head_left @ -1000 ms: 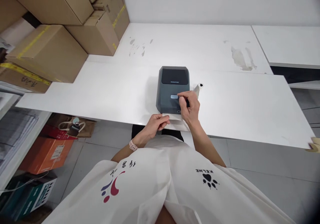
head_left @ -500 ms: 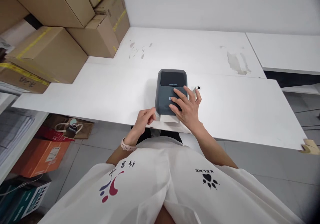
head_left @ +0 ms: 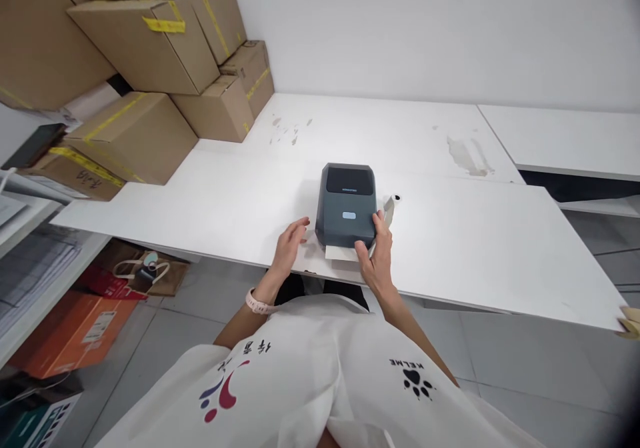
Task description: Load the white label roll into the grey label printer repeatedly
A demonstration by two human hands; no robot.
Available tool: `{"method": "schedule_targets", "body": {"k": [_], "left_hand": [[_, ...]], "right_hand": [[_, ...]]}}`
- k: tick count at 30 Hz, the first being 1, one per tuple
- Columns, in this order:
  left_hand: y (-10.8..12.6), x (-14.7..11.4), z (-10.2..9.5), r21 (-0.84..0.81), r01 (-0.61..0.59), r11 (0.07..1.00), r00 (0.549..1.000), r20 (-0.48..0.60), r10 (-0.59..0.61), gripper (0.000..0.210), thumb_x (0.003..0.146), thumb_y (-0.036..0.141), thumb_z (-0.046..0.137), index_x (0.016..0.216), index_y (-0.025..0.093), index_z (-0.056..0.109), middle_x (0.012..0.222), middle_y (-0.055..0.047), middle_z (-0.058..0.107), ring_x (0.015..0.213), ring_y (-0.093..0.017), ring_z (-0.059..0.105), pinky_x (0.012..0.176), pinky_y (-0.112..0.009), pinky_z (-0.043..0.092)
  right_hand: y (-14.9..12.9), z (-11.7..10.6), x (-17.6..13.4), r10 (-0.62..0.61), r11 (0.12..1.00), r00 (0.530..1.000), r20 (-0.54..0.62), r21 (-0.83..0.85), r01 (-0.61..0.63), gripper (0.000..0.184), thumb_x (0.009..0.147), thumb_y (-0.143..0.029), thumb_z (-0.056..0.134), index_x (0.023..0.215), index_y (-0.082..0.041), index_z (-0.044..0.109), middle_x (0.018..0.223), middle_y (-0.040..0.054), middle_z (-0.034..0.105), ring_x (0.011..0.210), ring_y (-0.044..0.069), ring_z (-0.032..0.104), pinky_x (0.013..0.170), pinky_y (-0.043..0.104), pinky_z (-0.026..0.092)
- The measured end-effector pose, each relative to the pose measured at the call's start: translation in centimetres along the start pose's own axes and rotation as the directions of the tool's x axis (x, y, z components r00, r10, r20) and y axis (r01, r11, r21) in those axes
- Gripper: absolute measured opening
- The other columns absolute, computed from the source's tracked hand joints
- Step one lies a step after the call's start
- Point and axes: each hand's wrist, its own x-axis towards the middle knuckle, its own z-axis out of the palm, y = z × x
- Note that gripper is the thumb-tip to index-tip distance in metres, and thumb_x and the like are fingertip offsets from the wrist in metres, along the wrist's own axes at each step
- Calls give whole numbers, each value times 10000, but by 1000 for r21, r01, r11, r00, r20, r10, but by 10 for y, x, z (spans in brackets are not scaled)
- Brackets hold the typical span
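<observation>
A dark blue-grey label printer (head_left: 347, 211) stands on the white table, a pale oblong button on its top. A blank white label strip (head_left: 341, 253) sticks out of its front edge. My right hand (head_left: 379, 255) grips the printer's front right corner, thumb at the front and fingers along the side. Just left of the printer, my left hand (head_left: 290, 245) is open, fingers slightly curled, holding nothing and apart from the casing. A small white paper roll (head_left: 393, 203) lies close to the printer's right side, partly behind my right fingers.
Cardboard boxes (head_left: 145, 135) with yellow tape are piled at the table's left end. The white tabletop (head_left: 465, 235) has peeled patches towards the back. Below on the left are an orange box (head_left: 75, 331) and a paper bag (head_left: 170, 275). A white wall closes off the back.
My right hand has moved from the printer's top and button to its front right corner. My left hand has opened from a loosely closed shape. The camera view has tilted up.
</observation>
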Motion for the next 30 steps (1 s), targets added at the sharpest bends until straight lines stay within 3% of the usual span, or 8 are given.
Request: {"method": "schedule_targets", "body": {"k": [3,6,9,13,17,20,25,30], "left_hand": [[-5,-7,16,70,-83,994,993,93,76,583,963,545,431,1482,281,435,1610,-54,375,1488,-215,338,1189,-381,340],[-8,-15,27,116,-129,985,984,141,112,648,976,570,387,1566,336,254,1676,-14,219,1550,-206,191,1264,-393,208],[-9,-18,32,155,-172,973,980,128,153,666,974,595,356,1577,355,207,1690,1,158,1568,-213,97,1280,-414,149],[4,-7,31,134,-277,952,959,107,264,645,981,600,317,1567,338,258,1680,-2,202,1566,-212,110,1278,-422,155],[30,26,29,71,-374,925,927,35,372,569,982,550,368,1488,298,427,1596,-44,398,1475,-230,360,1192,-402,332],[40,59,30,171,-284,943,948,-99,304,486,931,472,496,1357,246,556,1340,-99,616,1167,-232,604,979,-374,479],[32,94,32,472,-15,882,1000,25,3,600,807,408,618,1361,196,526,918,-69,672,826,-245,638,738,-349,459],[29,103,35,568,9,823,993,89,-73,540,788,363,590,1301,199,550,850,-72,690,774,-274,645,697,-349,429]], "right_hand": [[-5,1,-6,124,992,992,-11,40,-123,624,991,-443,447,1566,-335,232,1591,127,368,1461,322,374,1120,601,380],[-10,0,-10,157,988,987,-22,9,-157,604,992,-458,437,1558,-359,250,1551,121,433,1429,337,425,1090,617,409],[-13,-4,-8,119,993,992,-35,-6,-120,589,993,-478,426,1549,-366,271,1532,125,457,1414,350,440,1096,645,380],[-15,-13,6,68,998,996,-57,22,-67,561,1004,-507,368,1540,-357,300,1534,122,455,1413,355,433,1108,663,344],[-22,-20,53,-60,997,994,-92,46,65,623,1007,-546,335,1574,-312,226,1594,123,356,1478,344,333,1154,619,311],[-25,-17,112,-171,985,976,-136,-8,172,720,985,-607,355,1588,-268,157,1612,152,301,1504,351,276,1192,614,223],[-22,-6,207,-204,979,963,-177,-33,201,701,983,-645,298,1567,-269,196,1530,157,409,1471,330,329,1159,614,276],[-28,-11,230,-285,958,943,-173,-82,274,701,939,-648,444,1505,-249,341,1544,157,371,1476,347,275,1120,602,338]]}}
